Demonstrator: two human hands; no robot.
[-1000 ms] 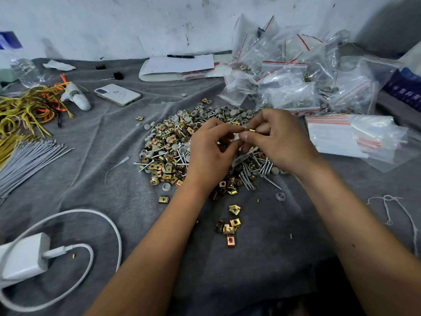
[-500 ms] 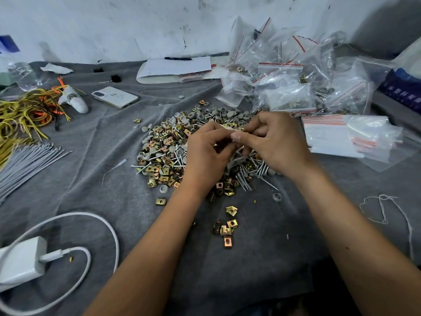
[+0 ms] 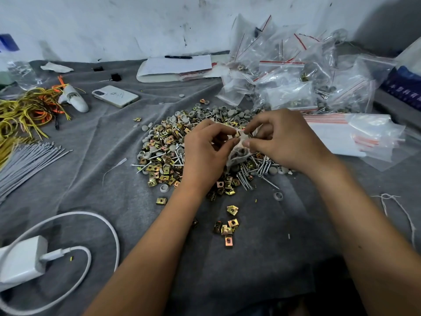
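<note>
Right over the middle of the grey felt cloth (image 3: pixel 114 197), the left hand (image 3: pixel 205 153) and the right hand (image 3: pixel 284 140) meet above a loose heap of brass-coloured square clips, grey round plastic caps and silver screws (image 3: pixel 164 153). Between them they hold a small clear plastic bag (image 3: pixel 237 155), which hangs just above the heap with a few grey caps showing through its side. The left hand pinches one edge of the bag's mouth between thumb and curled forefinger. The right hand pinches the opposite edge the same way, its other fingers folded in. A single brass-coloured clip (image 3: pixel 238 134) sits at the mouth of the bag between the two forefingers. It seems to be partly inside, though the fingers hide too much to tell which hand steadies it.

Five stray brass clips (image 3: pixel 229 226) lie on the cloth nearer the person, apart from the heap. A pile of clear zip bags with red strips (image 3: pixel 296 76) is stacked at the far right, some already filled with hardware. To the far left lie a white phone (image 3: pixel 115 96), a tangle of yellow and orange wires (image 3: pixel 22 110) and a bundle of grey cable ties (image 3: pixel 25 160). A white charger with its looped cable (image 3: pixel 22 263) rests at the near left. A sheet of paper with a black pen (image 3: pixel 178 64) lies by the wall.
</note>
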